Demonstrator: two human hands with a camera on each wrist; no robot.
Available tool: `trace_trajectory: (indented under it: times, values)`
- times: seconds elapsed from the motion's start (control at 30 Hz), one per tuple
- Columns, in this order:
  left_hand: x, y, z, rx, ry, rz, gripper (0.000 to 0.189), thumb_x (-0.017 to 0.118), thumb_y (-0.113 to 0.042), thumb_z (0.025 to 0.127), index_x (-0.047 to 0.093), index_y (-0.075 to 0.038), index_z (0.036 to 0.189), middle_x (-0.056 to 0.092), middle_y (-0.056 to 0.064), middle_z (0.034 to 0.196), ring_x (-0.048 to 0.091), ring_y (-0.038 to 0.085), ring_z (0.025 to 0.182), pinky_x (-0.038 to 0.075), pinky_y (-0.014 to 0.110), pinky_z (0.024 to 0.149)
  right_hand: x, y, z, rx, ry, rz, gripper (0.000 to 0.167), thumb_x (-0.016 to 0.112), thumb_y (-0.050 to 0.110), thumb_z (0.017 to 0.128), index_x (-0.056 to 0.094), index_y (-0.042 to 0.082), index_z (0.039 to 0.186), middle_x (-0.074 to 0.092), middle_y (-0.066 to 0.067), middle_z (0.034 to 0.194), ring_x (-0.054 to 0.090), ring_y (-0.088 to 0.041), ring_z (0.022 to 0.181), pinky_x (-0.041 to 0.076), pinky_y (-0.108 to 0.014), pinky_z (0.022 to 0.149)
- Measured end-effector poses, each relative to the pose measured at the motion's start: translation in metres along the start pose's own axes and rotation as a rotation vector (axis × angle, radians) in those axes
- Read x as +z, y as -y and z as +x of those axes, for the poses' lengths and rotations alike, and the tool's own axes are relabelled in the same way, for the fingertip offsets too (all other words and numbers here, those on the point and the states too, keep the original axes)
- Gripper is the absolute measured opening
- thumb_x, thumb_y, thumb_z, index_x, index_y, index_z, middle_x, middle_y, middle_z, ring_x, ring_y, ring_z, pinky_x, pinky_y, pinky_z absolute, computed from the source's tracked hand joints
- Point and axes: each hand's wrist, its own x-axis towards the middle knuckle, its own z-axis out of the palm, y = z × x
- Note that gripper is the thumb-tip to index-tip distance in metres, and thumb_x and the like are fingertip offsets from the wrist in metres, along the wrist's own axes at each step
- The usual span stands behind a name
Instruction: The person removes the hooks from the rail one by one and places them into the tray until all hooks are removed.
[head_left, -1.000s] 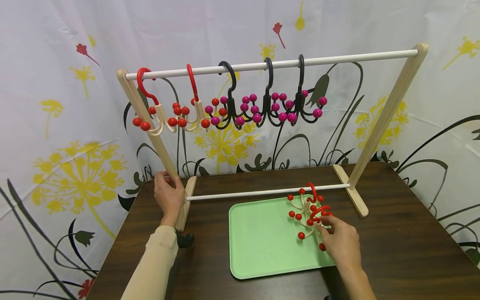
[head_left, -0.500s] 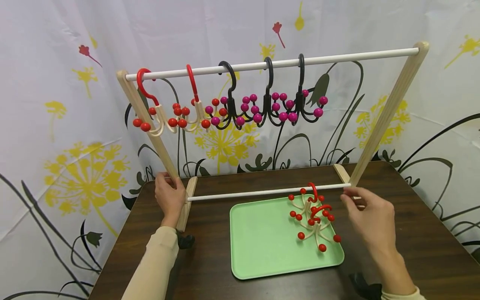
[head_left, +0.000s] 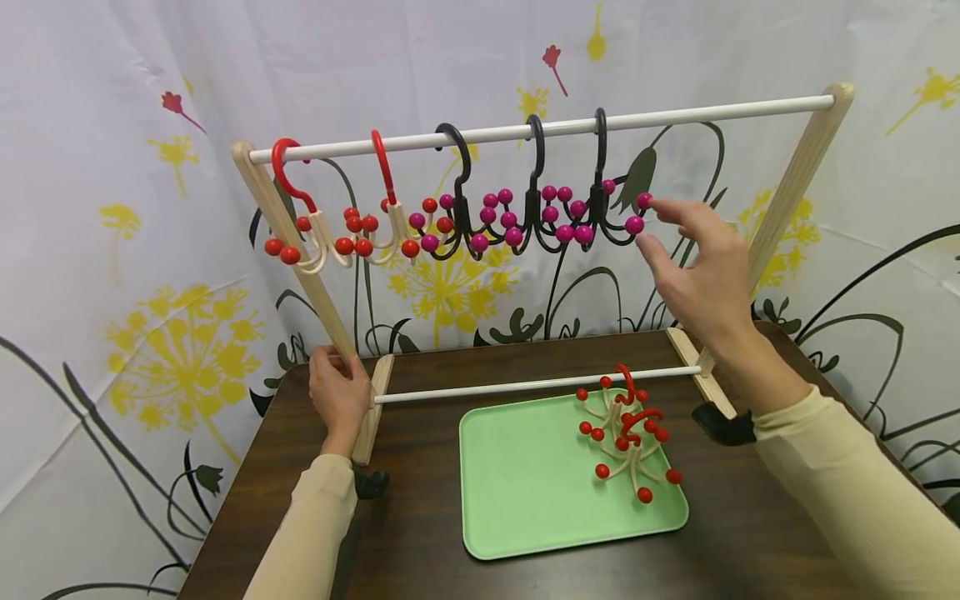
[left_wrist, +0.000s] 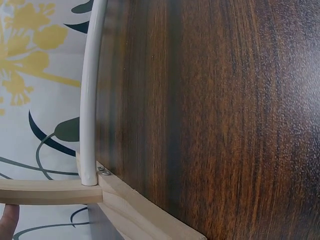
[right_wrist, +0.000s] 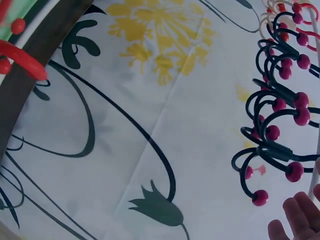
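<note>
My left hand (head_left: 340, 396) grips the left wooden upright (head_left: 333, 312) of a hanger rack, low down by its foot. In the left wrist view a fingertip (left_wrist: 9, 220) rests against that upright. With thumb and fingers apart, my right hand (head_left: 705, 271) is raised beside the rightmost black hook hanger (head_left: 597, 200), fingertips close to its magenta balls; whether they touch is unclear. Two more black hangers and two red-and-cream hook hangers (head_left: 391, 204) hang left of it on the white top rod (head_left: 712, 114). Two red-and-cream hangers (head_left: 633, 454) stand on the green tray (head_left: 517, 483).
A white lower rod (head_left: 517, 387) joins the rack's feet behind the tray. The right upright (head_left: 802, 167) stands behind my right hand. The rack and tray are on a dark wooden table (head_left: 420, 533), with a flower-patterned curtain (head_left: 480, 50) behind.
My right hand has let go of the front hanger on the tray and risen to the rightmost black hanger. The left hand stays on the upright.
</note>
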Motion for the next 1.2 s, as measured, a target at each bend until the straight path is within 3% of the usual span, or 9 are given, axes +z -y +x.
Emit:
trace_trajectory:
  times: [0.1, 0.3, 0.5, 0.6, 0.87, 1.2]
  values:
    - [0.000, 0.000, 0.000, -0.002, 0.000, 0.002, 0.025, 0.065, -0.012, 0.088, 0.054, -0.003, 0.107, 0.055, 0.016, 0.093, 0.056, 0.037, 0.083, 0.040, 0.055, 0.074, 0.008, 0.002, 0.020, 0.023, 0.067, -0.015, 0.034, 0.069, 0.011, 0.090, 0.066, 0.003, 0.123, 0.069, -0.010, 0.116, 0.063, -0.022, 0.108, 0.048, -0.042, 0.091]
    - [0.000, -0.003, -0.001, 0.006, 0.002, -0.003, 0.026, 0.065, -0.010, 0.087, 0.054, 0.000, 0.108, 0.055, 0.017, 0.093, 0.055, 0.038, 0.084, 0.040, 0.057, 0.075, 0.016, 0.006, 0.047, 0.157, 0.207, -0.068, 0.039, 0.065, 0.017, 0.094, 0.062, 0.005, 0.130, 0.069, -0.010, 0.117, 0.067, -0.021, 0.100, 0.052, -0.032, 0.085]
    - [0.000, -0.003, -0.001, 0.013, -0.010, -0.008, 0.026, 0.066, -0.010, 0.086, 0.054, 0.000, 0.108, 0.055, 0.017, 0.092, 0.055, 0.038, 0.082, 0.040, 0.057, 0.074, 0.026, 0.004, 0.059, 0.253, 0.326, -0.091, 0.045, 0.065, 0.021, 0.095, 0.057, 0.007, 0.137, 0.067, -0.014, 0.121, 0.067, -0.026, 0.105, 0.051, -0.041, 0.089]
    - [0.000, -0.003, -0.001, 0.010, -0.010, -0.007, 0.026, 0.066, -0.010, 0.086, 0.054, 0.000, 0.108, 0.055, 0.017, 0.092, 0.056, 0.038, 0.082, 0.040, 0.057, 0.074, 0.033, 0.001, 0.059, 0.261, 0.360, -0.149, 0.046, 0.064, 0.023, 0.095, 0.057, 0.008, 0.137, 0.068, -0.014, 0.120, 0.068, -0.026, 0.104, 0.051, -0.041, 0.086]
    - [-0.001, -0.002, -0.001, 0.009, -0.018, -0.001, 0.025, 0.065, -0.010, 0.086, 0.054, -0.001, 0.107, 0.055, 0.017, 0.092, 0.056, 0.039, 0.083, 0.040, 0.056, 0.074, 0.045, -0.001, 0.052, 0.254, 0.359, -0.293, 0.048, 0.062, 0.027, 0.095, 0.055, 0.013, 0.140, 0.070, -0.011, 0.116, 0.069, -0.026, 0.100, 0.046, -0.042, 0.073]
    - [-0.001, -0.003, -0.002, 0.014, -0.014, -0.010, 0.027, 0.067, -0.008, 0.086, 0.054, 0.001, 0.107, 0.055, 0.017, 0.092, 0.056, 0.037, 0.082, 0.040, 0.057, 0.073, 0.044, -0.002, 0.053, 0.274, 0.324, -0.306, 0.046, 0.065, 0.026, 0.094, 0.058, 0.011, 0.137, 0.071, -0.011, 0.112, 0.069, -0.026, 0.099, 0.043, -0.039, 0.071]
